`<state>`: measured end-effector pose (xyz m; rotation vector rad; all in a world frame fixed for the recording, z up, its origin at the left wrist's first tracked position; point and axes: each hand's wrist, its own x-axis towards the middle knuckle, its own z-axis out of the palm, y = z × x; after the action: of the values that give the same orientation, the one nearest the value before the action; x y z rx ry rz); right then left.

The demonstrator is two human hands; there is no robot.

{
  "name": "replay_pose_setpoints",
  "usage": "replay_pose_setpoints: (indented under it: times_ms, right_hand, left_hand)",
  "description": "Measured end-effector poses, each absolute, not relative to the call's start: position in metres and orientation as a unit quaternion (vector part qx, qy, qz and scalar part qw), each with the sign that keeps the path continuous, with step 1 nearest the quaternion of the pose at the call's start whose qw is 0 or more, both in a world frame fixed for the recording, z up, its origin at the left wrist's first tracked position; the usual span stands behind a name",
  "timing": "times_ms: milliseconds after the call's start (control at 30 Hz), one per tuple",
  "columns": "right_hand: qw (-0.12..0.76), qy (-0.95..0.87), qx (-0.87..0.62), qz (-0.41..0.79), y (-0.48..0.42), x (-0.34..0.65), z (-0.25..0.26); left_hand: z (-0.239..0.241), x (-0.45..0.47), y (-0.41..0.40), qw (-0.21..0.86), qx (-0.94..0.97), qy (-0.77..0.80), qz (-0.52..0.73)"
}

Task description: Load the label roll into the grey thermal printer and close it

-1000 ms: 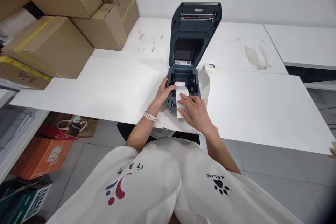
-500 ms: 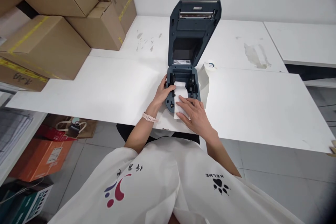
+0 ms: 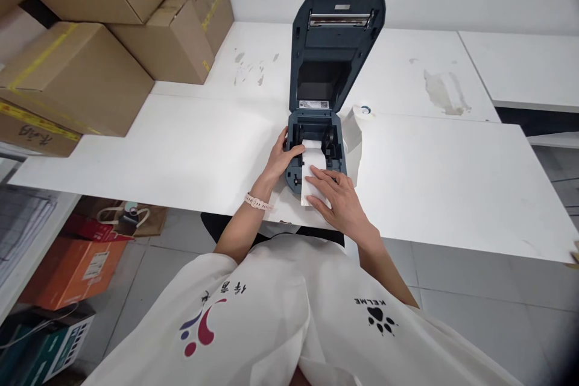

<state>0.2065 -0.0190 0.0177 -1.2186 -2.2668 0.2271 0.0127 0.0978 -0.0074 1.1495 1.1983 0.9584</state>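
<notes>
A dark blue-grey label printer (image 3: 293,183) stands on the white table with its lid (image 3: 325,45) tilted up and back. White label paper (image 3: 313,160) lies inside its body and runs out over the front edge towards me. My left hand (image 3: 279,158) grips the printer's left wall, fingers outside and thumb reaching over the edge to the paper. Spread fingers of my right hand (image 3: 337,196) rest on the paper strip at the printer's front right and hide part of that corner.
Right of the printer lies a loose paper strip (image 3: 355,151) with a small roll (image 3: 365,110) at its far end. Cardboard boxes (image 3: 85,81) are stacked at the left of the table (image 3: 434,193). An orange box (image 3: 75,271) sits on the floor below, at the left.
Both hands stay at the printer in nearly the same pose. The view has shifted slightly; the paper strip and right hand show only a very small difference.
</notes>
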Motion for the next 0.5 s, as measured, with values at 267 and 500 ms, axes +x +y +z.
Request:
replay_pose_setpoints:
  times_ms: [267, 500]
  right_hand:
    - [0.284, -0.84, -0.452, 0.097, -0.019, 0.208, 0.014]
    - [0.293, -0.864, -0.406, 0.043, -0.002, 0.228, 0.092]
  left_hand:
    - [-0.003, 0.014, 0.097, 0.58, 0.486, 0.5, 0.421]
    - [-0.006, 0.014, 0.099, 0.579, 0.503, 0.474, 0.432]
